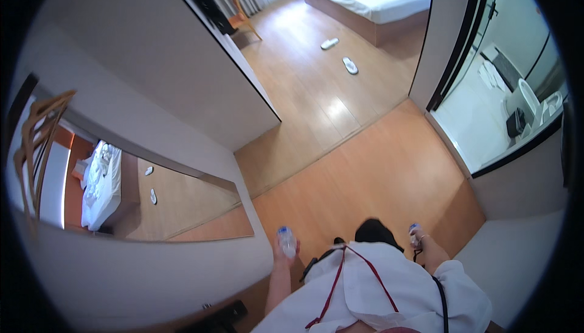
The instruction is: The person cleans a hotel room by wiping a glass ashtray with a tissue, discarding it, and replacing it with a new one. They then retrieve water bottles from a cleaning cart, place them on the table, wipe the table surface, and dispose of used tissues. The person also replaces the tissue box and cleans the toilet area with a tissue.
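My left hand (281,257) is wrapped around a transparent plastic bottle (287,241) with a blue cap, held upright beside the wall under the mirror. On the other side of my body, my right hand (423,239) grips a second plastic bottle (414,235), also blue-capped; most of it is covered by my fingers. A dark cord (417,254) hangs by my right wrist. Below both bottles lies the wood-look floor (365,177).
A wall mirror (191,200) and wooden hangers (39,136) are on the left. Past a floor seam, white slippers (350,65) lie before a bed (360,2); a wooden chair (242,15) stands beyond. At right, a bathroom doorway shows a toilet (522,100) and black bin (516,122).
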`<state>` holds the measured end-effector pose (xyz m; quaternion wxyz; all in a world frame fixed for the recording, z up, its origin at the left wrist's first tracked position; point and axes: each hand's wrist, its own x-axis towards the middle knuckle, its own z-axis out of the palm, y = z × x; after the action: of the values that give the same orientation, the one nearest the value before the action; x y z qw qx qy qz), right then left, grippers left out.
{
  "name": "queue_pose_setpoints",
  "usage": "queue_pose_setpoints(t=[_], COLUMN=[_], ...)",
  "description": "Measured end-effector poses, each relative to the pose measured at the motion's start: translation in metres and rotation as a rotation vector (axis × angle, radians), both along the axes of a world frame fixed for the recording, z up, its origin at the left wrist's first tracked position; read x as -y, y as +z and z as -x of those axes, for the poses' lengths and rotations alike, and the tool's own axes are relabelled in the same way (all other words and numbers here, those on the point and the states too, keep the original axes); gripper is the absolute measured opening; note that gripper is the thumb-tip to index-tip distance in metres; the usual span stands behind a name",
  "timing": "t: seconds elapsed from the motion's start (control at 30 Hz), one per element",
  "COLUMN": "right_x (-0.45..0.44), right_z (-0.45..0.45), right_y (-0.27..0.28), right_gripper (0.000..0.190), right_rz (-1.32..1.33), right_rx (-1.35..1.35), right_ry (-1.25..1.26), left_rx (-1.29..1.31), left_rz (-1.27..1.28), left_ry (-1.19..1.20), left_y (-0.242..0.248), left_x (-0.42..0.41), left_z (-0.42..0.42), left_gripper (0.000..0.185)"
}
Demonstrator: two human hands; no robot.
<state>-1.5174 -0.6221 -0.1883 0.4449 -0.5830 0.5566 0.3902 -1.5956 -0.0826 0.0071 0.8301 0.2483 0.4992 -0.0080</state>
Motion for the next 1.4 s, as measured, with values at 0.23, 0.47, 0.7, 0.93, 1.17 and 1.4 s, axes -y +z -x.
queue_pose_setpoints(t=[0.23, 0.47, 0.7, 0.93, 1.17, 1.4], right_x=[-0.006, -0.118, -0.304, -0.343, -0.374, -0.485], right_z=[-0.136, -0.464, -0.790, -0.976, -1.132, -1.453], right_y=[0.005, 0.031, 0.067, 0.073, 0.047, 0.047], right_gripper=[0.041, 0.021, 0.060, 0.053, 0.059, 0.054], right_rz=[0.093, -0.318, -0.080, -0.032, 0.083, 0.220], right_rx=[0.021, 0.094, 0.507, 0.530, 0.354, 0.494], right_ry=[-0.183, 0.291, 0.072, -0.081, -0.243, 0.063], left_rx=[0.129, 0.118, 0.044, 0.128, 0.274, 0.222], left_rz=[0.089, 0.248, 0.148, 0.052, 0.138, 0.173], left_ry=[-0.247, -0.224, -0.113, -0.251, -0.271, 0.035], left_y=[0.009, 0.029, -0.010, 0.002, 0.012, -0.019], left_x=[-0.076, -0.113, -0.193, -0.280, -0.373, -0.482], left_z=[-0.321, -0.519, -0.724, -1.017, -1.285, -1.470], left_gripper=[0.055, 0.056, 0.058, 0.058, 0.059, 0.059])
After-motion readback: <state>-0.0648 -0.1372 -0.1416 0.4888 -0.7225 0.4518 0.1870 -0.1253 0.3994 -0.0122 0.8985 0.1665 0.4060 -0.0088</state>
